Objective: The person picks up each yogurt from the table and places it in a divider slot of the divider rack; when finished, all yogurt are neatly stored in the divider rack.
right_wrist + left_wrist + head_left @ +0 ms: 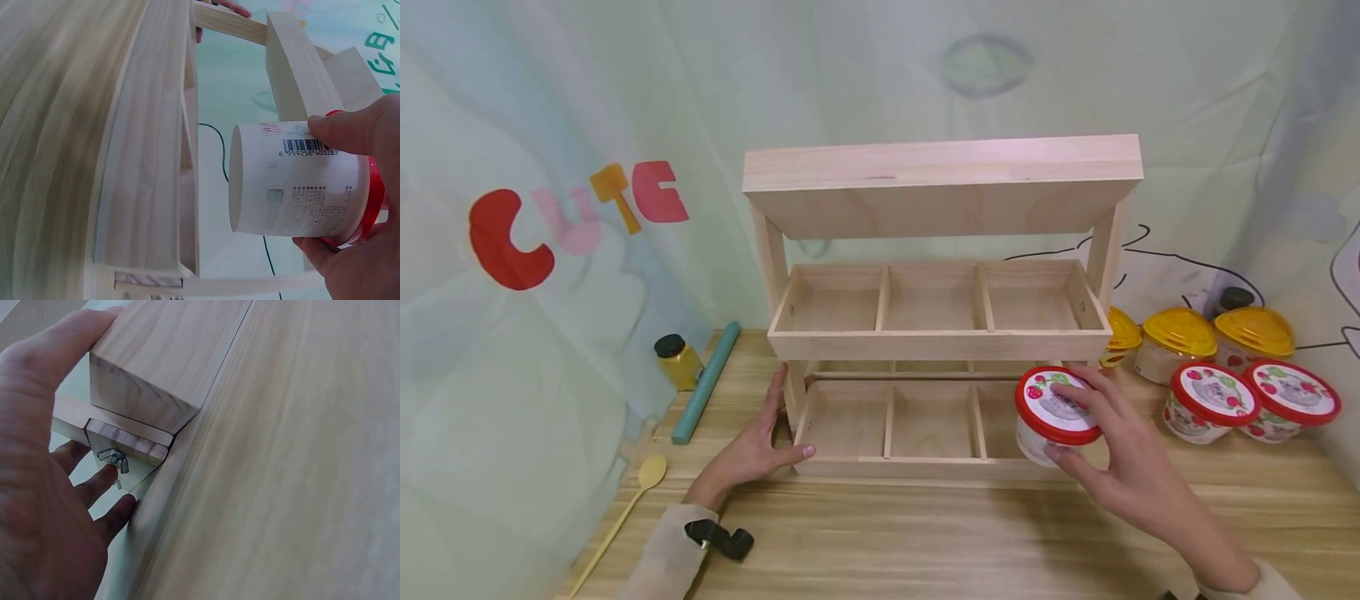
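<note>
- Red-lidded cup (1054, 414) held over right front compartment of wooden rack (936, 333), just above bottom tray.
- Right hand (1120, 462) gripping cup, fingers (1078, 392) and thumb curled round lid rim and wall.
- Left hand (752, 446) flat against rack's left front post, fingers (103, 481) straight, spread, holding nothing.
- Two more red-lidded cups (1251, 402) plus yellow-lidded cups (1213, 337) on worktop (925, 542), right of rack.

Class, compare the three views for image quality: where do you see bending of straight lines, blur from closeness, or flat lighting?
Head view: even, soft light with faint shadows; the wooden rack looks sharp.
Left wrist view: the left hand fills the near edge, dim and soft, while the wing nut is clear.
Right wrist view: the rack's boards curve from lens distortion; the cup in the right hand shows a readable barcode.
</note>
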Motion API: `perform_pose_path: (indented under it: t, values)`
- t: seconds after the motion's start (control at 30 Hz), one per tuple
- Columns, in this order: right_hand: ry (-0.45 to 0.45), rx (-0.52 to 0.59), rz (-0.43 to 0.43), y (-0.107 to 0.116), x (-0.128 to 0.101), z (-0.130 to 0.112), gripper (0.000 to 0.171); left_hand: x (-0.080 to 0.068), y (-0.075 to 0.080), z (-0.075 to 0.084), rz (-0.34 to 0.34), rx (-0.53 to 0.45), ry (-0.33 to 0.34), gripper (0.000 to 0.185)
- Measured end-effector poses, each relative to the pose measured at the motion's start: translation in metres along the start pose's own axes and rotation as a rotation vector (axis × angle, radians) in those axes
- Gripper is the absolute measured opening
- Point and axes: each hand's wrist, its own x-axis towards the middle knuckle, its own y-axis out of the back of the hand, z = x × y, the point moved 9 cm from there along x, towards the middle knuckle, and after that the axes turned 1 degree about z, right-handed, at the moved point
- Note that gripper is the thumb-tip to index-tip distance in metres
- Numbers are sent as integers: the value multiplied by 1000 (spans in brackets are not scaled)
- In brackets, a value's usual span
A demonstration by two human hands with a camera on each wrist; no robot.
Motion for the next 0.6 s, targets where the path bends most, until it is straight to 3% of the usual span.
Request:
perform_pose_path:
  t: [0.27, 0.6]
  values:
    - [-9, 66, -67, -22, 10, -8, 75, 0, 0, -1, 5, 8, 2, 141]
    - [28, 88, -62, -38, 20, -17, 73, 0, 0, 0, -2, -3, 1, 141]
